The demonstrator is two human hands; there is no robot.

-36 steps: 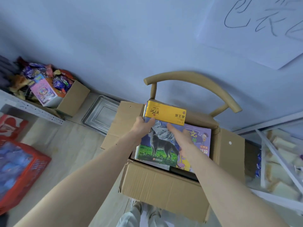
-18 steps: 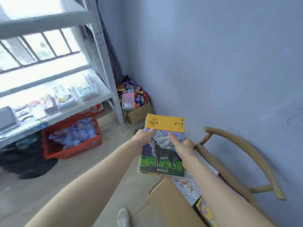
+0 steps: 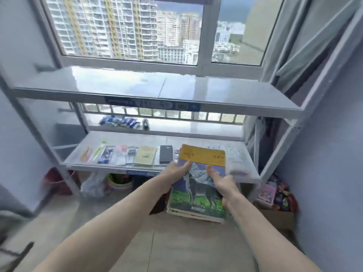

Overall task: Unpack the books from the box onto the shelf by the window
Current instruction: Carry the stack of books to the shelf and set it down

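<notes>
- Between both hands, a stack of books [image 3: 198, 185], wolf cover on top, is held in the air at the near edge of the lower shelf [image 3: 125, 138].
- Left hand [image 3: 173, 174] grips its left edge, right hand [image 3: 224, 186] its right, thumbs on the cover.
- Small packets [image 3: 110, 155] lie in a row to the left on that shelf.

The shelf unit [image 3: 157, 95] stands at twelve o'clock, against the window [image 3: 129, 30]. On its lower board [image 3: 110, 141], packets [image 3: 117, 155] lie in a row toward eleven o'clock, a notebook [image 3: 166, 153] just right of them. The books [image 3: 199, 183] hang before that board's front edge at one o'clock, left hand [image 3: 172, 173] and right hand [image 3: 224, 185] on either side. A cardboard box [image 3: 279, 214] sits on the floor at two o'clock.
</notes>
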